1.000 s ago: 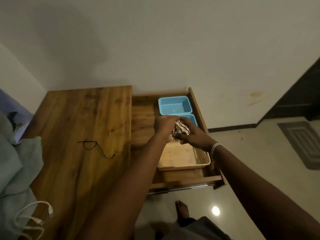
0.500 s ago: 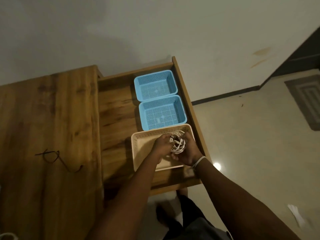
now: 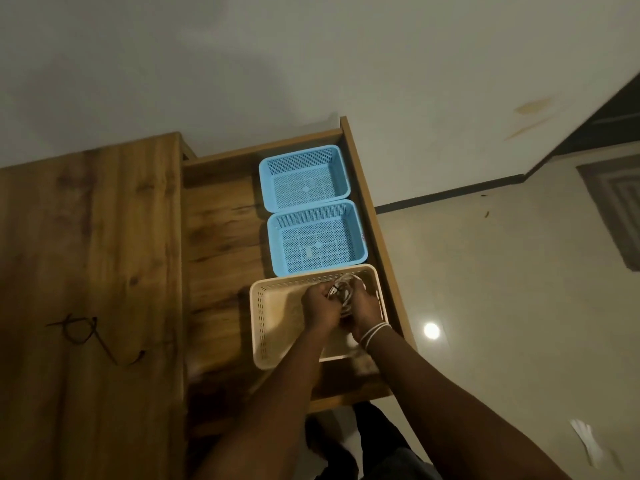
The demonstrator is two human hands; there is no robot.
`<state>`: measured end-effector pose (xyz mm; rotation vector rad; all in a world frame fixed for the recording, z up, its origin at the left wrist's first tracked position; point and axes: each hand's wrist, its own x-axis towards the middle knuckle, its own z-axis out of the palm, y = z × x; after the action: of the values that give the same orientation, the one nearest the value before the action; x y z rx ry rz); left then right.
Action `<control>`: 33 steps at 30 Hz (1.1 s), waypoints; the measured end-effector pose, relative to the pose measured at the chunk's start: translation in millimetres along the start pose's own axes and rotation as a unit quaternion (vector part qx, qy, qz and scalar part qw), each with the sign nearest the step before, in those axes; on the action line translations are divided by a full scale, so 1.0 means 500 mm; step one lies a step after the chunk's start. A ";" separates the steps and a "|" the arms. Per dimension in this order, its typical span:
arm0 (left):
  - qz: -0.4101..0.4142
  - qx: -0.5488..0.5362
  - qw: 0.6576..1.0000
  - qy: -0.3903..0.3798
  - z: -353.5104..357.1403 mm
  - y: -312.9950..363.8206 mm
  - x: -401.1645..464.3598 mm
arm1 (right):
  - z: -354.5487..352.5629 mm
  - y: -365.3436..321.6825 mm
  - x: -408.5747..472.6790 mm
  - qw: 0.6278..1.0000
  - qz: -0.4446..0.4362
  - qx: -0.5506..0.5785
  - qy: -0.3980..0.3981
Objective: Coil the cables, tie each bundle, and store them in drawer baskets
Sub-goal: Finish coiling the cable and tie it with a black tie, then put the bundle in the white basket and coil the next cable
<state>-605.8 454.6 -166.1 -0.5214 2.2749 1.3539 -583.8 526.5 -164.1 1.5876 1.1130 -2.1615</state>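
Observation:
My left hand point(image 3: 320, 305) and my right hand point(image 3: 364, 306) are both closed around a coiled white cable bundle point(image 3: 345, 291), held between them inside the beige basket point(image 3: 263, 327) at the near end of the open drawer point(image 3: 221, 244). Most of the bundle is hidden by my fingers. Two empty blue baskets, one point(image 3: 317, 237) in the middle and one point(image 3: 303, 176) at the far end, sit in a row beyond the beige one. A thin black cable point(image 3: 83, 332) lies loose on the wooden tabletop point(image 3: 86, 237) to the left.
The drawer's left half is bare wood beside the baskets. A white wall stands behind the table. To the right is a tiled floor with a grey mat point(image 3: 616, 209) and a scrap of white paper point(image 3: 585, 434). My feet show below the drawer front.
My head has tilted down and moved nearer, so the drawer fills more of the view. Both hands have lowered the white bundle from above the baskets into the beige basket.

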 end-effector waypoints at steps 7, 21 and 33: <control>0.002 -0.055 0.998 0.034 0.020 0.010 -0.002 | -0.005 0.010 0.008 0.990 -0.074 -0.114 0.030; 0.087 0.023 0.995 0.048 0.028 -0.013 0.009 | -0.029 -0.045 -0.067 0.697 -0.320 -0.641 0.022; 0.144 0.133 0.980 -0.019 0.001 -0.026 0.008 | -0.028 -0.026 -0.072 0.649 -0.351 -0.675 -0.001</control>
<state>-602.4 449.0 -177.9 -0.0789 2.5204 1.1430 -567.9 536.6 -128.0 0.3895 2.6394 -0.7480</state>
